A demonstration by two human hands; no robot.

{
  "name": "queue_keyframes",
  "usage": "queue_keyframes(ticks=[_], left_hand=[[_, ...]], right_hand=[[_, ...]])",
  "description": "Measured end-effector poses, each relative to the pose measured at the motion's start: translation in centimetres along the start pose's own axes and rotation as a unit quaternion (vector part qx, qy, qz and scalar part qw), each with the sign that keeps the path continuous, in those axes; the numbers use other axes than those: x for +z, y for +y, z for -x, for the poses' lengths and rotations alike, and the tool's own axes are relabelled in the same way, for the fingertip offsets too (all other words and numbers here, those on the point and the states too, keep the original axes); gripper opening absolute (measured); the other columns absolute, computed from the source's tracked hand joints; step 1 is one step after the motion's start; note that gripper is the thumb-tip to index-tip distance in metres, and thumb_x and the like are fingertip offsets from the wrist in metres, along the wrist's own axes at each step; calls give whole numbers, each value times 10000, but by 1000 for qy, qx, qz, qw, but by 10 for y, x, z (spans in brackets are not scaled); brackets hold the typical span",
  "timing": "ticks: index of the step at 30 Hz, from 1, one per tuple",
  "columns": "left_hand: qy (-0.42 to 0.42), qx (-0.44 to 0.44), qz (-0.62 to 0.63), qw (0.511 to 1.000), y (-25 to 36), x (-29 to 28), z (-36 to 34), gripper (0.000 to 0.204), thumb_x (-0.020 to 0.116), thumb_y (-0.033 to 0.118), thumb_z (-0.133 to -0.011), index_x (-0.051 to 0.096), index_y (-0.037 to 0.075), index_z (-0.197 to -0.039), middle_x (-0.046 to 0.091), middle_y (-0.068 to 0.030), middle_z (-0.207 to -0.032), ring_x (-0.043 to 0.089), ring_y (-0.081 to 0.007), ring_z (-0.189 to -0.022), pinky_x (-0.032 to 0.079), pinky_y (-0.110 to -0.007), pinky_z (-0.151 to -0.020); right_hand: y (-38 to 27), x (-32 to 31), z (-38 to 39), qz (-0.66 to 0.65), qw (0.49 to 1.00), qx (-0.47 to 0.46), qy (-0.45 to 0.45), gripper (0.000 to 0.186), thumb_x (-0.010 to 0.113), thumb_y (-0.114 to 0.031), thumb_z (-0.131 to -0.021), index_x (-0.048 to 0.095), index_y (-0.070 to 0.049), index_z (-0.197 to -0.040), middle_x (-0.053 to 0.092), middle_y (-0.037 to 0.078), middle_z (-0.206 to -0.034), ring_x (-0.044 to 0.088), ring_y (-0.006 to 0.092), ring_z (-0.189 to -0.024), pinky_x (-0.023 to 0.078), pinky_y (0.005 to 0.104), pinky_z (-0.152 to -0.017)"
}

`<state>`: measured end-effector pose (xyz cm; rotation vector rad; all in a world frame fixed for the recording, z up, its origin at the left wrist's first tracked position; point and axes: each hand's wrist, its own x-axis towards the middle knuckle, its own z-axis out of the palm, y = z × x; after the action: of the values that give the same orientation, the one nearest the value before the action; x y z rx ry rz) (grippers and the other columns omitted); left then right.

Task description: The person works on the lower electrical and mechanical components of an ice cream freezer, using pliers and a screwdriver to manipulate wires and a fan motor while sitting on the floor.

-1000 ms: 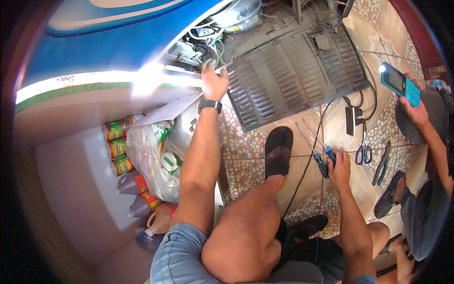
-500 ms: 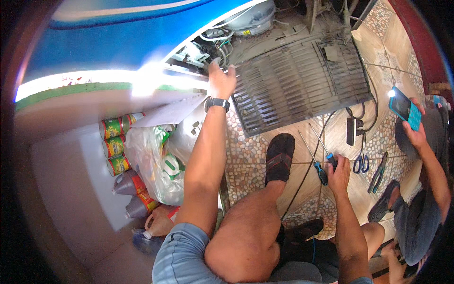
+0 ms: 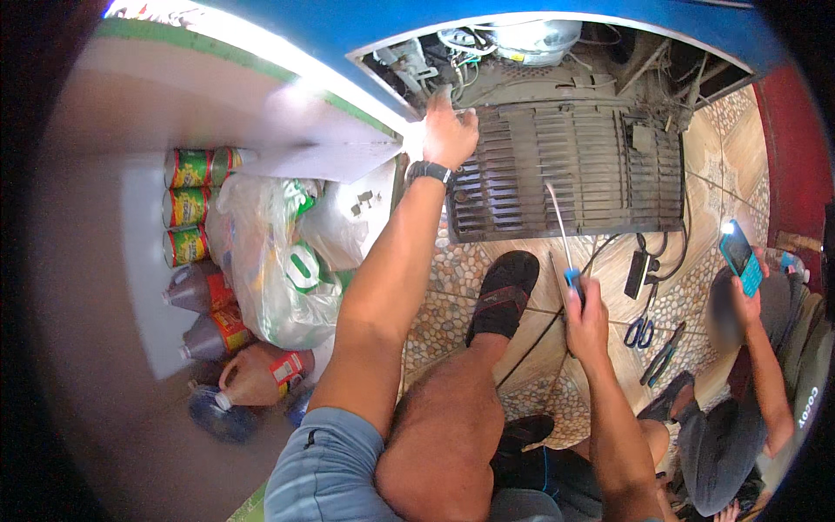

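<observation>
My right hand [image 3: 589, 320] is closed round the blue handle of a screwdriver [image 3: 561, 222], lifted off the floor with its tip over the grille. A second shaft [image 3: 557, 271] shows beside my right hand; its handle is hidden. My left hand [image 3: 450, 132], with a black watch at the wrist, reaches to the left corner of the opening in the blue cabinet [image 3: 383, 30]. Its fingers are stretched out beside the wires [image 3: 464, 74]; whether they touch anything I cannot tell. The dusty slatted grille panel [image 3: 565, 165] lies in front of the opening, below a rounded metal compressor [image 3: 539, 39].
Scissors [image 3: 639, 332] and pliers [image 3: 663, 355] lie on the tiled floor near a black power strip [image 3: 639, 271]. At right, another person's hand [image 3: 746, 300] holds a lit blue phone [image 3: 741, 257]. Cans [image 3: 187, 207], bottles [image 3: 209, 335] and plastic bags [image 3: 278, 278] stand at left.
My right hand has picked up a screwdriver from the floor and raised its tip toward the grille. My view has shifted, showing more of the opening. My left hand stays near its corner.
</observation>
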<state>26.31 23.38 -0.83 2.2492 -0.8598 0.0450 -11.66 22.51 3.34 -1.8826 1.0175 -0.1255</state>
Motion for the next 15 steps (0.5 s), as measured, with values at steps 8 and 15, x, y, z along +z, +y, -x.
queue_keyframes(ticks=[8, 15], left_hand=[[30, -4, 27, 999, -3, 15, -2, 557, 646, 187, -834, 488, -94, -1289, 523, -321, -1282, 511, -437, -1205, 399, -445, -1047], [2, -49, 49, 998, 2, 5, -7, 550, 635, 202, -841, 501, -100, -1281, 536, -316, -1276, 516, -434, -1207, 399, -444, -1053]], right_hand=[[-161, 7, -161, 33, 993, -104, 35, 376, 470, -266, -984, 467, -10, -1260, 646, 297, -1043, 605, 504, -979, 455, 544, -867], [-185, 27, -184, 143, 983, -96, 64, 416, 491, -250, -969, 426, 31, -1268, 620, 315, -1062, 624, 487, -956, 484, 545, -856]])
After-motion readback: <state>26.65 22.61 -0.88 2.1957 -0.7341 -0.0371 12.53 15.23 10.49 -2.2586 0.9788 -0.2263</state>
